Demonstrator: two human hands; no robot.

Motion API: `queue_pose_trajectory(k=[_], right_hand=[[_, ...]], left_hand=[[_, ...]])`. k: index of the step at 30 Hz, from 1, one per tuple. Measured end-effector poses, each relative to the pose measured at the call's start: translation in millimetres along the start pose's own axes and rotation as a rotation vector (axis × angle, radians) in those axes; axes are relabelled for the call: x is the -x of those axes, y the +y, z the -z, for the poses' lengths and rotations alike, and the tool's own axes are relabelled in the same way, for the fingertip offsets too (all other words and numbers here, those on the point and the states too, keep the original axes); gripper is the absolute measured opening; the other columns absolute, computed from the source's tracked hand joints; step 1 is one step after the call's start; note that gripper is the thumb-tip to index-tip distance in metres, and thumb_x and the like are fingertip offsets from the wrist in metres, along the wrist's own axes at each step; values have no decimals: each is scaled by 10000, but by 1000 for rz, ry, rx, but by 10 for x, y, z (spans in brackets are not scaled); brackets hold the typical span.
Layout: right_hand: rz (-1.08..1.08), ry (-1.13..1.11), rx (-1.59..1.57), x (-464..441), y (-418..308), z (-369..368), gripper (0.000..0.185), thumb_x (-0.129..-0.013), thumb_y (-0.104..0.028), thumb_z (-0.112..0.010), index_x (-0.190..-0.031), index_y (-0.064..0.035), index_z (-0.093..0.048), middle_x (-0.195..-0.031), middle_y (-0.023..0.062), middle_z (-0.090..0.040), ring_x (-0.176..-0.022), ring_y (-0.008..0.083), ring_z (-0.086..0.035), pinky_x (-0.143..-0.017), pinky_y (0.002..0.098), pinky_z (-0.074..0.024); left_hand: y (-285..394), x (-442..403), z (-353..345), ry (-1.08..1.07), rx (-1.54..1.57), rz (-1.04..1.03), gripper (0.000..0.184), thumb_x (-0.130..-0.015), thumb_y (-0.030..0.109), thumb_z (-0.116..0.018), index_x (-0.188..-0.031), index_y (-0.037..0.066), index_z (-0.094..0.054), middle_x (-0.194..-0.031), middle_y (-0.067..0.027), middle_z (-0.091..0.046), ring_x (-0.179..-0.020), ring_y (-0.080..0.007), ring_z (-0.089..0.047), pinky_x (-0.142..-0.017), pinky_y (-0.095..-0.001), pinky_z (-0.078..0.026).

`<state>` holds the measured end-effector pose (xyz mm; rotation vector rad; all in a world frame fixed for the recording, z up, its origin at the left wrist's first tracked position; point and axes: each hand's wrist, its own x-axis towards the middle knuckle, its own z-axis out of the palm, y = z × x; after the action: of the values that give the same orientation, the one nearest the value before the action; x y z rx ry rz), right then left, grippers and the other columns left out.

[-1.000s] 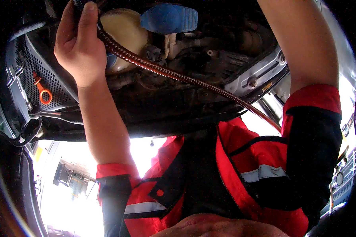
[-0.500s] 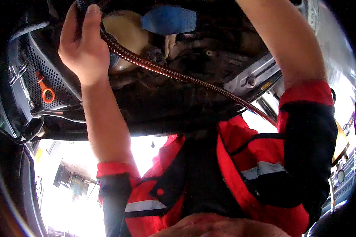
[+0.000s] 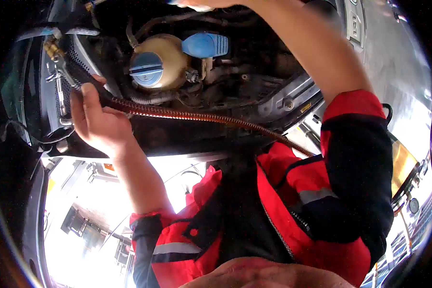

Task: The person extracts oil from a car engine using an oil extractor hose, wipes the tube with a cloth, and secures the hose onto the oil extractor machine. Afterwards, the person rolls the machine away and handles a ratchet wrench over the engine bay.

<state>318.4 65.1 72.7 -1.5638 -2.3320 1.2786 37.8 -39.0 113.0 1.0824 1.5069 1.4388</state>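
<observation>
My left hand [image 3: 103, 120] is closed round the end of a reddish-brown ribbed hose [image 3: 192, 115]. Past my fingers the hose end carries a dark sleeve and a metal fitting with a brass tip [image 3: 53, 49], pointing up and left. From the hand the hose runs right across the engine bay to my right sleeve. My right hand [image 3: 197, 5] is at the top edge, mostly out of frame, so its grip is hidden. Between the hands are a yellowed coolant tank [image 3: 175, 62] with a blue screw cap [image 3: 147, 70] and a blue flap cap [image 3: 205, 44].
A chrome ratchet extension [image 3: 61, 96] lies by the perforated panel at the left, partly behind the hose end. The car's front crossmember [image 3: 288, 101] runs along the right. A yellow panel [image 3: 403, 163] and a round gauge [image 3: 413, 205] are at the far right.
My left hand has moved down with the hose, and its metal end now shows. The blue screw cap is uncovered. My right arm has shifted left, and the orange-handled piece is out of sight.
</observation>
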Motion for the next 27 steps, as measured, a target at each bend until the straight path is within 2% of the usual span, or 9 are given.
queue_pose_trajectory(k=[1,4,5,8,9,15,18,20,27], right_hand=[[17,160,-212,-166,349,-340,412,-1061,-353,-446,-938,-2,-624,-831,121,-646,-735,302,-578,-729,482,-430],[-57,251,-280,-48,432,-423,384,-1052,-336,-469,-921,-8,-618,-813,145,-632,-730,327,-577,-702,479,-422],[-90,250,-210,-15,361,-408,366,-1045,-319,-481,-909,-7,-617,-815,166,-630,-737,343,-579,-701,477,-426],[38,400,11,-128,464,-612,282,-1011,-242,-535,-879,-6,-614,-821,219,-623,-786,387,-598,-719,489,-447],[15,432,-3,-91,423,-658,281,-1013,-238,-532,-878,-5,-615,-822,218,-625,-800,390,-605,-726,493,-452],[-117,362,-241,-164,283,-549,280,-1052,-254,-464,-975,-24,-603,-794,173,-605,-714,344,-570,-681,472,-429],[-93,362,-324,-248,273,-496,272,-1045,-237,-483,-1013,11,-588,-787,178,-603,-696,335,-573,-650,458,-446],[-154,695,-51,-831,617,-1010,276,-978,-232,-604,-1212,-84,-609,-1045,138,-685,-897,331,-670,-799,473,-540],[-277,902,-342,-618,340,-990,266,-999,-168,-538,-1246,-80,-585,-971,175,-689,-797,349,-672,-706,511,-551]], left_hand=[[9,27,-23,-42,48,-2,227,-978,179,-586,-1110,3,-642,-936,-64,-688,-580,-33,-534,-437,-136,-377],[-14,22,70,-181,-25,43,219,-988,193,-587,-1121,28,-641,-917,-23,-691,-439,22,-355,-361,-137,-231],[-11,22,88,-173,-32,46,245,-989,165,-572,-1165,3,-620,-939,-70,-681,-547,-26,-502,-439,-149,-382],[299,240,-46,-17,176,62,316,-984,120,-556,-1249,-50,-574,-985,-132,-665,-759,-135,-627,-643,-224,-534],[236,193,166,-107,169,6,395,-981,114,-549,-1313,-99,-519,-1017,-169,-648,-953,-231,-638,-828,-342,-565],[-56,145,185,-337,-280,-60,298,-1013,117,-547,-1240,-71,-592,-1103,-139,-678,-1013,-210,-626,-959,-322,-473],[-241,80,-4,-296,-54,90,296,-1035,158,-518,-1213,-59,-613,-1078,-139,-680,-1013,-198,-614,-962,-314,-451],[-352,55,-54,-230,26,157,304,-1034,196,-533,-1172,-54,-638,-1067,-121,-682,-986,-188,-615,-934,-302,-454],[21,1,-125,-259,-195,68,248,-1022,166,-551,-1105,-25,-685,-1037,-95,-696,-924,-170,-617,-875,-282,-452]])
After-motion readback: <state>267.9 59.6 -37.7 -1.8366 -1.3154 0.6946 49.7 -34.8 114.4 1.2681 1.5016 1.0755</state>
